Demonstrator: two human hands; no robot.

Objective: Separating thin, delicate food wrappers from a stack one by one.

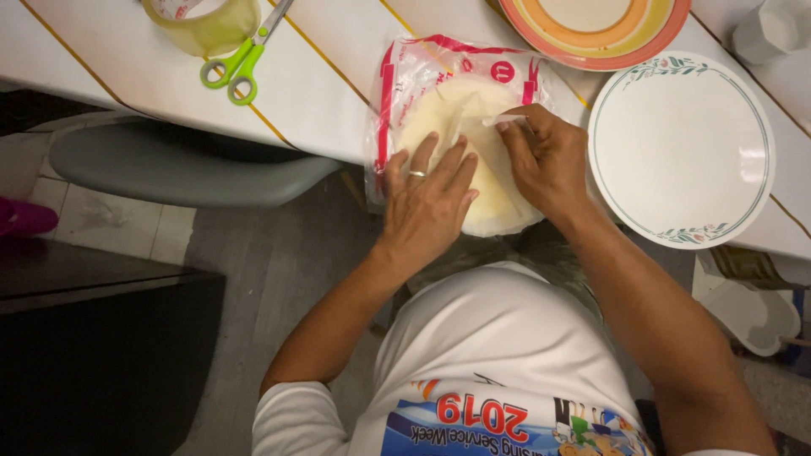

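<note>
White tabletop [321,101] with thin yellow lines fills the far part of your head view, and grey floor with a grey chair seat [186,173] lies at the near left, half tucked under the edge.

Your left hand [427,207] lies flat with its fingers spread, pressing down on a stack of pale round flatbreads [498,211] inside a clear plastic bag [414,80] with red print. A ring shows on one finger. Your right hand [549,160] sits just beside it, thumb and forefinger pinched on the edge of the top flatbread [460,110], which is lifted into a small fold. The stack sits at the near edge of the tabletop, overhanging it toward you; your hands cover much of it, so you cannot tell how many breads are there, and the bag's mouth is hard to make out.

Just right of the bag is a white plate [684,152] with a green rim line and small leaf sprigs. Beyond it, an orange and yellow striped plate [608,46] is cut off by the top of the frame. At the far left, green-handled scissors [241,67] touch a roll of clear tape [207,25], also cut off. A white cup [773,29] shows only partly in the far right corner. Dark shapes at the near left are too dim to identify.
</note>
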